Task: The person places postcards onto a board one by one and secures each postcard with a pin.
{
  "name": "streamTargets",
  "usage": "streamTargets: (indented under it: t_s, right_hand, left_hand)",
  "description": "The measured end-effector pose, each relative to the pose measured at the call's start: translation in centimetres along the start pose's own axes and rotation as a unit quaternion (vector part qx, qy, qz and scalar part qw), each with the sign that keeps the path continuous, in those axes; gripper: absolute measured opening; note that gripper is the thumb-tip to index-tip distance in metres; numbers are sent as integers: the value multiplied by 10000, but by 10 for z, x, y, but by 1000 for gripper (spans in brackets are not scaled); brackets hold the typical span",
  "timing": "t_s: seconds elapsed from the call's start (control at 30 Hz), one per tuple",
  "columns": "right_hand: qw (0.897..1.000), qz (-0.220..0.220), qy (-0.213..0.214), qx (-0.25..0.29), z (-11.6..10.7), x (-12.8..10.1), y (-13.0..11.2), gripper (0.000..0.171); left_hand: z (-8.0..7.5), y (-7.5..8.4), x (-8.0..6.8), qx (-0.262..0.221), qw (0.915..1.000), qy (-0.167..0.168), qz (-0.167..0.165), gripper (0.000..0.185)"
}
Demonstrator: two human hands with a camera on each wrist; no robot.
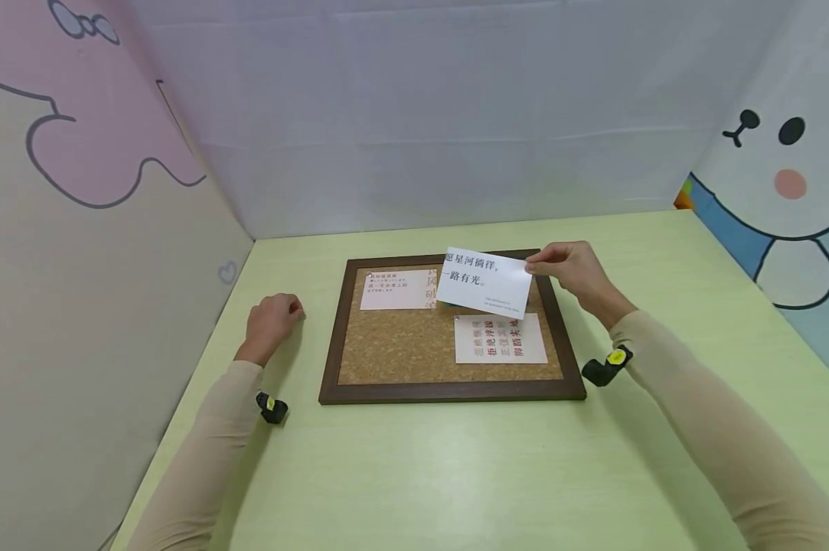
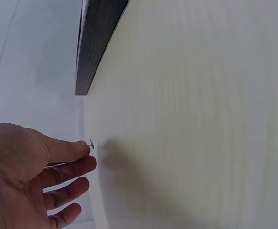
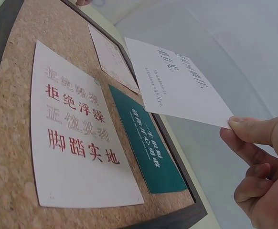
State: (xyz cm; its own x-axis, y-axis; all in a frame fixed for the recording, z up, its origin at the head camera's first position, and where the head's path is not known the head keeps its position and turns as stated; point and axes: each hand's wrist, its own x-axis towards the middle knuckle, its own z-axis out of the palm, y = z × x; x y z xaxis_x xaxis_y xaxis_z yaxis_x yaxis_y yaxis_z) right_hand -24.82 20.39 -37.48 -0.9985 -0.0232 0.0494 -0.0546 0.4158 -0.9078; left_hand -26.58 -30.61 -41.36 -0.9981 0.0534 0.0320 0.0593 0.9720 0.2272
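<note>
Over the upper right of a cork board (image 1: 393,348), my right hand (image 1: 576,275) pinches the corner of a white card (image 1: 486,287) with dark lettering. Thumb and index finger grip it in the right wrist view. To the left of the board, my left hand (image 1: 271,325) holds a small thumbtack (image 2: 91,144) between thumb and fingertip, just above the table. A red-lettered white card (image 1: 500,339) lies at the board's lower right. A pale card (image 1: 396,291) is at its upper left. A green card (image 3: 146,148) lies beneath the held card, mostly hidden from the head view.
The board's dark wooden frame (image 1: 455,392) rests on a pale green table (image 1: 414,474). A white cloth (image 1: 455,122) hangs behind it, and printed cartoon panels (image 1: 800,207) stand at both sides. Small tacks show on the pinned cards' corners.
</note>
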Motion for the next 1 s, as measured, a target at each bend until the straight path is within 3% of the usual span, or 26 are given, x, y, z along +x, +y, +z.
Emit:
streamTargets:
  t_s: [0.57,1.0]
  right_hand:
    - [9978,-239,-572,225,35,7,-9,21]
    - [9961,-288,-833,5,60,5,-16,17]
  left_hand:
    - [-2,-7,3,-482,9970,-501,-331,19]
    - [1,-6,1,-334,9988,-162,-327,16]
